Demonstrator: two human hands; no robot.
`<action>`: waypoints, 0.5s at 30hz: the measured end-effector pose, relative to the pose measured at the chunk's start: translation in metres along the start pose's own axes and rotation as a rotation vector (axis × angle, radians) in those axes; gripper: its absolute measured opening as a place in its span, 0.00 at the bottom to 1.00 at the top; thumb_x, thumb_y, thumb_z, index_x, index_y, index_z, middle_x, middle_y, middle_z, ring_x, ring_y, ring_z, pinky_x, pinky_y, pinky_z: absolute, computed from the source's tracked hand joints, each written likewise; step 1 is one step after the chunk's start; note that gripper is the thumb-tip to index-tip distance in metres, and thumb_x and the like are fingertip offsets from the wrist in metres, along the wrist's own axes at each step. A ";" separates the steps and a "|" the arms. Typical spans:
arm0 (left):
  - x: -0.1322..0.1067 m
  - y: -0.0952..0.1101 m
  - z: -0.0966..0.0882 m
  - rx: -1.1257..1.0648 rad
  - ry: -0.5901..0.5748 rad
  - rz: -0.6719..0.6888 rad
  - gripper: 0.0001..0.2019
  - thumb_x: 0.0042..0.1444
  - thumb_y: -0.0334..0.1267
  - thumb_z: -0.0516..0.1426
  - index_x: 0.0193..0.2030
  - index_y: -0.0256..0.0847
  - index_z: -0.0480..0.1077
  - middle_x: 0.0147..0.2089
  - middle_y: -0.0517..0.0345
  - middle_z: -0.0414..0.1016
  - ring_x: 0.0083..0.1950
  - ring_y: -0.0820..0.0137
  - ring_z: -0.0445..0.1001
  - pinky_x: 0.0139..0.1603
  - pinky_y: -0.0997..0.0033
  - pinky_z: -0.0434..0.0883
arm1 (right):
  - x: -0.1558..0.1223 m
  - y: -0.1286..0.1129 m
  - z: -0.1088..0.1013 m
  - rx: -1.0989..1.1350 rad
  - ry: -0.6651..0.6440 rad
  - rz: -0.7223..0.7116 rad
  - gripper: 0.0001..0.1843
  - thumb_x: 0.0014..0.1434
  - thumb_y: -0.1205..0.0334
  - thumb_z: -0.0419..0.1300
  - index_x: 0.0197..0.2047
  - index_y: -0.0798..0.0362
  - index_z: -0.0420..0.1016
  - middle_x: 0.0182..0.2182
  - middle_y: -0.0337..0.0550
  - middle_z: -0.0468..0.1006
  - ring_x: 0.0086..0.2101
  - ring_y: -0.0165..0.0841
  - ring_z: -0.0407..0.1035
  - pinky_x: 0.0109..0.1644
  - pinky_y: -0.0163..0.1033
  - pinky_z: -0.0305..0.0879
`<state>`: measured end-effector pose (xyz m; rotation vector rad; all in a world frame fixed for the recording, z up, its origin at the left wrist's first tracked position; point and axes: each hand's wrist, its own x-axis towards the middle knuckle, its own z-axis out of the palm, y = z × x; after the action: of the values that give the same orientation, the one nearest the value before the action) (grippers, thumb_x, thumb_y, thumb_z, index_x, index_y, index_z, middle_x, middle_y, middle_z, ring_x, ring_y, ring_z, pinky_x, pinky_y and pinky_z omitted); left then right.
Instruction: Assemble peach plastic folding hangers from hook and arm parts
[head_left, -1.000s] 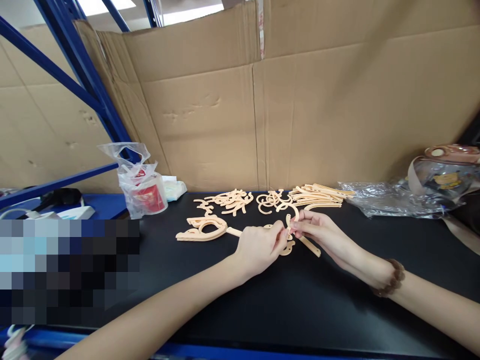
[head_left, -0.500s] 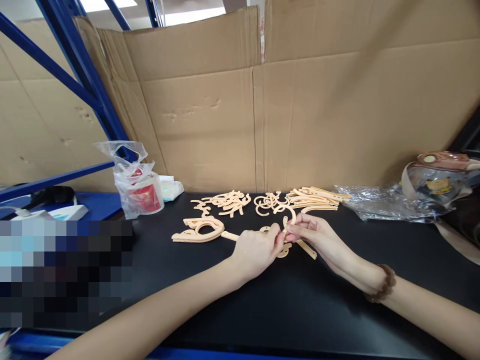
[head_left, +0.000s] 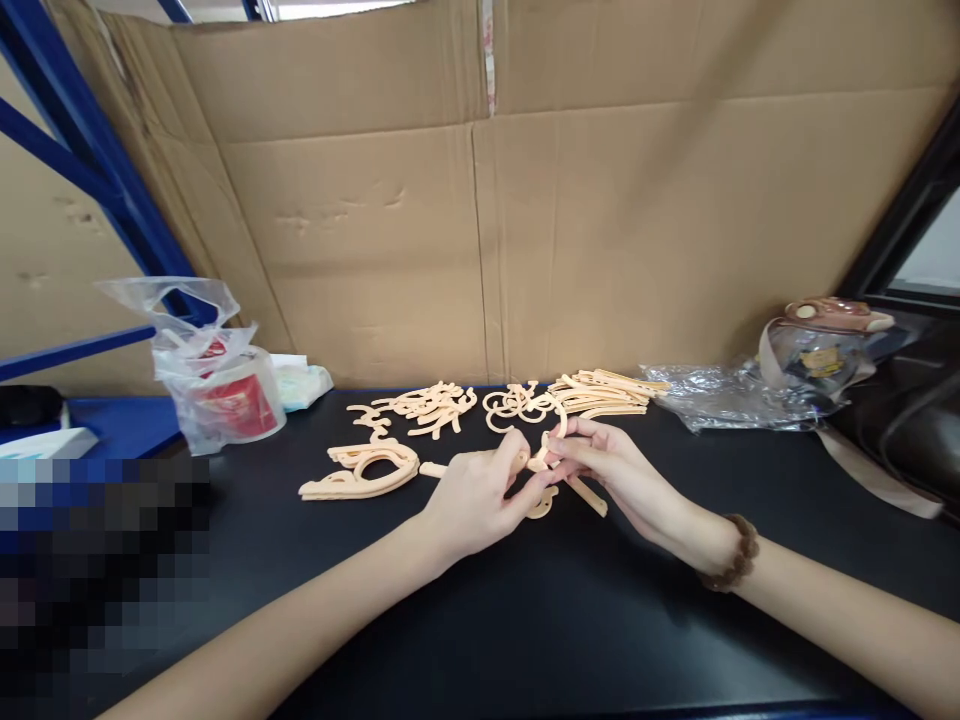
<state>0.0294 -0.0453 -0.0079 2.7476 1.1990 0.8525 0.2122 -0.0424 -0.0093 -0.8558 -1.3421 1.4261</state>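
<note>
Pinching, between right thumb and forefinger of the right hand (head_left: 626, 465), a slim, pale peach, plastic-looking curved hook (head_left: 562, 415), arched above the fingertips. Close against it, the left hand (head_left: 480, 495), outer fingers curled, thumb and forefinger slightly parted beside small peach pieces at the hook's lower end; too hidden to tell whether gripping anything. Under the hands, on the table, a flat, peach, rounded piece with holes (head_left: 541, 505) and a straight peach bar (head_left: 589, 495). Another pale peach bar end (head_left: 433, 469) poking out beyond the left hand, held or lying impossible to tell.

To the left, a peach, looped, folded-looking assembly (head_left: 401, 472), apparently finished. Probably mid-join at the hook; plenty left, judging by the loose parts behind: a heap of short, curved peach pieces (head_left: 439, 405), a cluster of peach C-shaped hooks (head_left: 514, 408), a stack of long, thin peach strips (head_left: 604, 395).

Beneath everything, a smooth, matte black tabletop (head_left: 525, 620). Towards the back, a red-and-white container in a clear plastic bag (head_left: 240, 400) at left; at right, crinkled transparent plastic wrap (head_left: 697, 400) and a clear bottle with a brown lid (head_left: 817, 345). Beyond, tall brown cardboard panels (head_left: 637, 220) and a blue metal rack frame (head_left: 142, 230).
</note>
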 end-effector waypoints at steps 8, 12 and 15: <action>0.003 -0.003 -0.006 -0.130 -0.046 0.029 0.06 0.63 0.35 0.45 0.34 0.43 0.56 0.29 0.64 0.66 0.29 0.73 0.68 0.29 0.76 0.62 | -0.001 -0.005 -0.004 0.027 0.051 -0.053 0.10 0.54 0.57 0.66 0.32 0.53 0.72 0.28 0.38 0.77 0.31 0.28 0.73 0.38 0.33 0.66; 0.009 -0.004 -0.013 -0.130 -0.056 -0.030 0.05 0.65 0.38 0.45 0.42 0.44 0.60 0.27 0.67 0.67 0.27 0.73 0.69 0.30 0.76 0.62 | 0.002 -0.007 -0.011 0.120 0.085 -0.099 0.10 0.55 0.57 0.65 0.32 0.52 0.70 0.29 0.36 0.76 0.33 0.28 0.73 0.40 0.33 0.65; 0.010 -0.005 -0.015 -0.086 -0.068 -0.081 0.07 0.65 0.42 0.46 0.42 0.44 0.61 0.21 0.71 0.61 0.21 0.74 0.64 0.27 0.76 0.58 | 0.003 -0.007 -0.012 0.134 0.035 -0.115 0.10 0.55 0.57 0.65 0.33 0.52 0.69 0.30 0.36 0.76 0.35 0.28 0.72 0.42 0.34 0.65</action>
<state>0.0242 -0.0381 0.0082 2.6186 1.2215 0.7773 0.2237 -0.0362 -0.0036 -0.7020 -1.2342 1.3884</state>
